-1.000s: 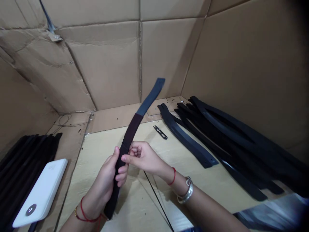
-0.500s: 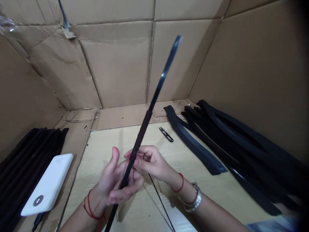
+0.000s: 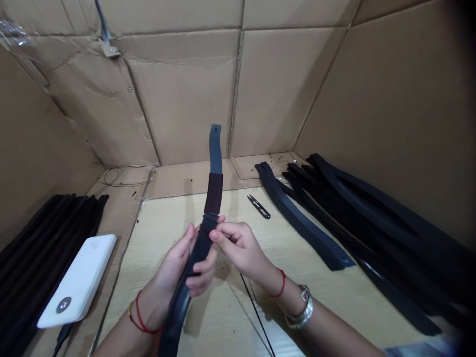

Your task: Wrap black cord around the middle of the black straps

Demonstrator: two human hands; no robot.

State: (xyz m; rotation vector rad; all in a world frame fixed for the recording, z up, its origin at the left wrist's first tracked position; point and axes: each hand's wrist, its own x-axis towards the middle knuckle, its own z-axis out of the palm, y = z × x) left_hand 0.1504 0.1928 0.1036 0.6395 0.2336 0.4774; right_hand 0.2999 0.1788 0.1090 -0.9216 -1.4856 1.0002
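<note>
A long black curved strip [image 3: 199, 248] stands tilted away from me, its broad face turned up. Around its upper part is a tight dark brown wrapping [image 3: 214, 193], with a few looser black turns [image 3: 210, 220] just below. My left hand [image 3: 182, 263] is closed around the strip from below and the left, fingers curling over its right edge. At the strip's right edge, beside the looser turns, my right hand [image 3: 238, 245] is pinched on a thin black cord [image 3: 255, 307], which trails down toward the bottom edge. The pinch itself is partly hidden by the fingers.
Small black thread snips [image 3: 259, 207] lie on the pale board [image 3: 167, 208]. Several bare black strips [image 3: 308, 213] are piled at right. On the left, a white power bank [image 3: 78, 280] rests by dark wrapped strips [image 3: 52, 233]. Cardboard walls [image 3: 182, 99] enclose the space.
The strip has turned from edge-on to show its broad face, and its far end has dropped lower and to the left. Both hands keep hold at nearly the same place.
</note>
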